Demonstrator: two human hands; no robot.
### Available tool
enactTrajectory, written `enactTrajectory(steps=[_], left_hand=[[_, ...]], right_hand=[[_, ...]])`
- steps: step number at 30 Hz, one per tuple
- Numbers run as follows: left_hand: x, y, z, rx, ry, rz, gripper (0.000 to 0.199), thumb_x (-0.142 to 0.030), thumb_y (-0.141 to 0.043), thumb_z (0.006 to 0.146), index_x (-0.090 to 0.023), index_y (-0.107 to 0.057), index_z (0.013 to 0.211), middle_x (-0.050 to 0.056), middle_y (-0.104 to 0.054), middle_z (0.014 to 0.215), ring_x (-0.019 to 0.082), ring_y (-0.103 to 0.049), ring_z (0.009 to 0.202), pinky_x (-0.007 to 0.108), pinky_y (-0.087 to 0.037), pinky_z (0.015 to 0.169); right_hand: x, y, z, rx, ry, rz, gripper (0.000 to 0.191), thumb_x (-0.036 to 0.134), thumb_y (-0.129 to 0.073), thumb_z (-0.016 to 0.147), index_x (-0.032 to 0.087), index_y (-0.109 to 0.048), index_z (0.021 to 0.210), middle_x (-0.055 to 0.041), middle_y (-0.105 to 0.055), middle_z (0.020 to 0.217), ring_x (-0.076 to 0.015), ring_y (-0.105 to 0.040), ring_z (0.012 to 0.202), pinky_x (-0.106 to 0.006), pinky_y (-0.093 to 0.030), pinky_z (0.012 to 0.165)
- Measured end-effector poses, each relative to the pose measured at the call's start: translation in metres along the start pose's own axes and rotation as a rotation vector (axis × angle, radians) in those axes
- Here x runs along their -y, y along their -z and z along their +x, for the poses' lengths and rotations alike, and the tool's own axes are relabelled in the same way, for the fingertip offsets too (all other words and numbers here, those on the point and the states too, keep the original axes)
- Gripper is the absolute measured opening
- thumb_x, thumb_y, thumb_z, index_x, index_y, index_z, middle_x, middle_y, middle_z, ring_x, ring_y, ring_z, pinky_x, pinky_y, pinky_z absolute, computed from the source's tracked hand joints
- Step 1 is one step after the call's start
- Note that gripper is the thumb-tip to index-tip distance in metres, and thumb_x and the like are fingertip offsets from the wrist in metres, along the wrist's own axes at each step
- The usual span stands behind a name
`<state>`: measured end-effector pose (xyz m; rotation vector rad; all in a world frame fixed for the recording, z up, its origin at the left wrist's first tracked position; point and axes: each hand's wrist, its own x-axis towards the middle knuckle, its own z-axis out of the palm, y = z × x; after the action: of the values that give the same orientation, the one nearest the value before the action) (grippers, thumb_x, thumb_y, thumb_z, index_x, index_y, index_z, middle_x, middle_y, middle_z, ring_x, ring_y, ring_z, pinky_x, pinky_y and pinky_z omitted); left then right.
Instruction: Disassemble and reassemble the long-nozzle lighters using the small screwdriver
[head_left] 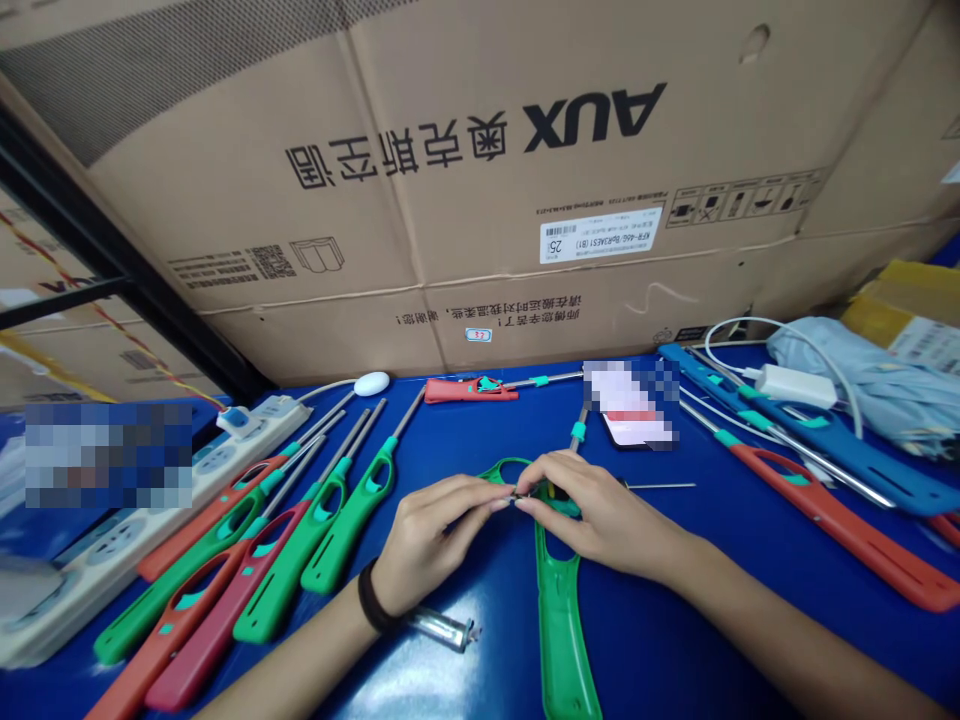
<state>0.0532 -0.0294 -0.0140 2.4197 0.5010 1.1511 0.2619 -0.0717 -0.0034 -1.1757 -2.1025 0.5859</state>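
My left hand [442, 530], a dark band round its wrist, pinches a tiny dark part [514, 496] between thumb and fingertips. My right hand [600, 510] closes its thumb and index finger on the same part from the other side; its exact kind is too small to make out. Below the right hand lies an open green lighter shell [564, 625], its hollow side up. Past that hand sticks out a thin metal rod [661, 486], whose other end is hidden. A shiny metal canister [442, 628] rests beside my left wrist.
Several long-nosed lighters [300, 560] lie at the left near a white power strip [120, 540]. A red lighter [465, 391] and a phone [637, 430] are at the back. Orange [840, 520] and blue lighters [862, 460] lie right. A large cardboard box [450, 230] walls off the far side.
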Motion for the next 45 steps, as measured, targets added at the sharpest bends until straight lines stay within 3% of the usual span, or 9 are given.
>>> enactTrajectory(steps=[8, 14, 27, 31, 35, 38, 45], left_hand=[[-0.002, 0.001, 0.002, -0.011, 0.016, -0.039, 0.022, -0.009, -0.060, 0.084, -0.019, -0.069, 0.102, 0.005, -0.073, 0.091, 0.014, -0.069, 0.080, 0.022, -0.056, 0.072], [-0.005, 0.001, 0.006, -0.027, 0.081, -0.076, 0.017, -0.009, -0.066, 0.080, -0.018, -0.071, 0.093, 0.004, -0.073, 0.084, 0.013, -0.069, 0.074, 0.020, -0.056, 0.069], [-0.009, 0.005, 0.007, 0.034, -0.011, -0.057, 0.023, -0.004, -0.061, 0.081, -0.017, -0.070, 0.098, 0.006, -0.074, 0.084, 0.015, -0.069, 0.076, 0.024, -0.056, 0.070], [-0.007, 0.005, 0.007, 0.054, 0.068, -0.078, 0.023, -0.009, -0.063, 0.080, -0.015, -0.068, 0.102, 0.008, -0.071, 0.087, 0.015, -0.067, 0.076, 0.024, -0.056, 0.069], [-0.007, 0.001, 0.006, 0.041, 0.174, -0.097, 0.005, -0.013, -0.064, 0.081, -0.014, -0.067, 0.084, 0.005, -0.068, 0.075, 0.012, -0.063, 0.065, 0.020, -0.051, 0.060], [-0.007, -0.001, 0.006, 0.065, 0.198, -0.124, 0.006, -0.014, -0.063, 0.082, -0.015, -0.066, 0.078, 0.003, -0.066, 0.072, 0.011, -0.061, 0.064, 0.020, -0.049, 0.061], [-0.006, 0.001, 0.006, 0.112, 0.176, -0.144, 0.008, -0.013, -0.062, 0.082, -0.015, -0.068, 0.088, 0.006, -0.068, 0.079, 0.014, -0.063, 0.071, 0.023, -0.052, 0.066]], right_hand=[[0.002, -0.003, -0.003, 0.005, -0.032, 0.118, 0.011, 0.033, -0.053, 0.091, 0.024, -0.050, 0.096, 0.0015, -0.063, 0.097, -0.0131, -0.059, 0.093, -0.027, -0.045, 0.080], [0.006, -0.001, -0.004, 0.023, -0.046, 0.135, 0.016, 0.030, -0.055, 0.089, 0.024, -0.043, 0.097, 0.0013, -0.061, 0.098, -0.0140, -0.060, 0.096, -0.027, -0.046, 0.080], [0.010, 0.002, -0.005, 0.054, -0.051, 0.107, 0.012, 0.027, -0.052, 0.091, 0.024, -0.041, 0.093, 0.0001, -0.060, 0.096, -0.0162, -0.060, 0.097, -0.030, -0.047, 0.079], [0.009, 0.003, -0.004, 0.053, -0.061, 0.076, 0.011, 0.027, -0.052, 0.091, 0.024, -0.041, 0.092, -0.0002, -0.060, 0.096, -0.0170, -0.060, 0.097, -0.030, -0.047, 0.078], [0.009, 0.002, -0.004, 0.048, -0.045, 0.052, 0.011, 0.029, -0.052, 0.091, 0.024, -0.042, 0.092, 0.0004, -0.060, 0.093, -0.0163, -0.060, 0.093, -0.030, -0.046, 0.078], [0.010, 0.001, -0.004, 0.043, -0.021, 0.033, 0.010, 0.029, -0.052, 0.091, 0.023, -0.044, 0.091, 0.0002, -0.059, 0.092, -0.0160, -0.059, 0.093, -0.031, -0.046, 0.079], [0.010, 0.001, -0.005, 0.064, -0.037, 0.038, 0.010, 0.029, -0.052, 0.090, 0.023, -0.045, 0.092, -0.0006, -0.059, 0.094, -0.0169, -0.059, 0.094, -0.032, -0.047, 0.080]])
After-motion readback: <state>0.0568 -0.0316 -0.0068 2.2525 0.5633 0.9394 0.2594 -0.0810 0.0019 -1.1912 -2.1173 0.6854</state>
